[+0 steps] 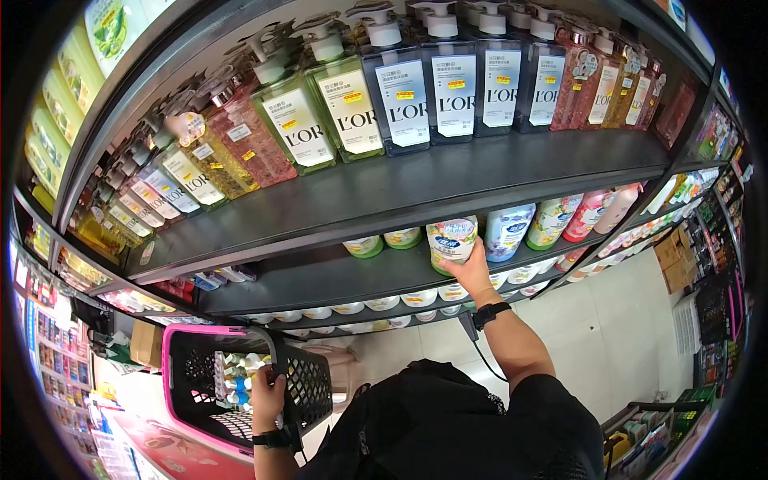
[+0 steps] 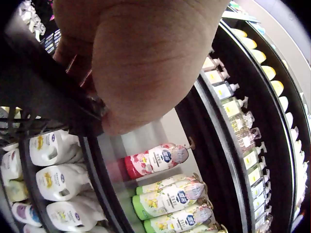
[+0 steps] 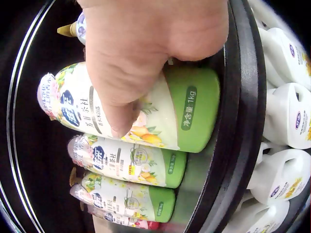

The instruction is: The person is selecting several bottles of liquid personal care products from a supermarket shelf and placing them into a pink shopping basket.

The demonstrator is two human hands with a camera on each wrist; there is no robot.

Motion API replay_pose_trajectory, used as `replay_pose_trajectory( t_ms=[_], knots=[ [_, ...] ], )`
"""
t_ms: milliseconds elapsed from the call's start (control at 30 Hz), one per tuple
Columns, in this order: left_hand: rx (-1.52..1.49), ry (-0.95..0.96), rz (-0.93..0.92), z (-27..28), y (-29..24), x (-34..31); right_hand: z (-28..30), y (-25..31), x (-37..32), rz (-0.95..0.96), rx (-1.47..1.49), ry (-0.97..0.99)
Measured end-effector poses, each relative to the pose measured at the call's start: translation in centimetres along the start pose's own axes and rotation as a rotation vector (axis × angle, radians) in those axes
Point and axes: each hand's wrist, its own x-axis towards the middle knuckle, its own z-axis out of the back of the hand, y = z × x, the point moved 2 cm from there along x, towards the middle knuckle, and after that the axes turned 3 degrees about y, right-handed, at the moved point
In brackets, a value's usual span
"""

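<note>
My right hand grips a white-and-green bottle of body wash at the front of the middle shelf. In the right wrist view, the thumb lies across the label of this bottle, which stands in line with similar bottles; the hand hides part of its front. Low on the left, my left hand has its fingers curled round the black edge of a pink-rimmed shopping basket. Several small bottles lie inside the basket. The left wrist view shows the palm close up against the black plastic.
Large pump bottles line the upper shelf. A blue-and-white bottle and pink ones stand right of the gripped bottle. White jugs fill the shelf below. Cardboard boxes sit at the far right.
</note>
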Motion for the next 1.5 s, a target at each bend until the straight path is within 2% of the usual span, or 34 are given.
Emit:
replay_pose_trajectory(
  t_ms=[67,167,267,300,333,433,533,600,667,733,800,933,1067,1100,1200,1233,1267,1333,1500],
  knots=[
    [0.007,0.028,0.057,0.4,-1.0,0.0,0.3,0.5,0.1,-0.066,0.096,0.028],
    [-0.009,-0.022,-0.003,0.4,0.2,0.3,0.7,2.0,0.1,-0.058,-0.032,0.042],
    [0.066,-0.140,-0.053,0.7,0.5,0.6,0.6,1.8,-0.7,-0.071,0.057,0.077],
    [-0.128,-0.129,0.029,1.0,-0.5,0.4,0.6,1.9,-1.4,-0.072,0.109,0.089],
    [-0.397,-0.120,-0.029,0.9,0.7,1.0,0.5,1.9,-2.4,-0.108,0.175,0.113],
    [-0.547,-0.125,-0.026,1.5,-4.7,0.1,0.2,2.0,-6.2,-0.202,0.329,0.213],
    [-0.555,0.128,-0.085,-0.1,-8.4,0.2,-0.3,3.4,-9.1,-0.213,0.463,0.431],
    [-0.666,0.346,-0.119,-2.0,-11.3,0.7,-0.8,4.2,-10.2,-0.205,0.418,0.569],
    [-0.618,0.508,-0.182,-3.1,-14.3,1.1,-1.4,6.8,-10.6,-0.201,0.495,0.707],
    [-0.590,0.582,-0.286,-4.0,-16.4,1.4,-2.1,8.3,-10.8,-0.201,0.521,0.828],
    [-0.670,0.547,-0.412,-3.4,-19.3,1.4,-2.5,11.1,-10.6,-0.204,0.544,0.901],
    [-0.837,0.524,-0.498,-0.6,-21.5,0.9,-3.3,12.9,-10.3,-0.137,0.505,0.978],
    [-0.718,0.489,-0.595,1.9,-21.6,0.2,-3.9,13.9,-10.1,-0.028,0.378,1.009],
    [-0.712,0.428,-0.593,2.1,-21.7,0.0,-4.1,14.1,-10.0,0.013,0.313,1.024],
    [-0.496,0.369,-0.582,4.3,-22.5,-0.4,-5.1,15.2,-10.3,0.076,0.152,1.075],
    [-0.364,0.268,-0.598,5.3,-23.2,-0.8,-5.6,16.4,-10.4,0.101,0.128,1.096],
    [-0.254,0.211,-0.574,6.0,-23.3,-1.0,-6.3,17.2,-10.5,0.129,0.104,1.119],
    [-0.209,0.239,-0.443,7.7,-22.7,-1.8,-7.7,17.7,-11.0,0.125,0.083,1.173],
    [-0.020,0.186,-0.445,11.5,-20.6,-3.6,-12.0,18.6,-12.7,0.263,0.018,1.249]
  ],
)
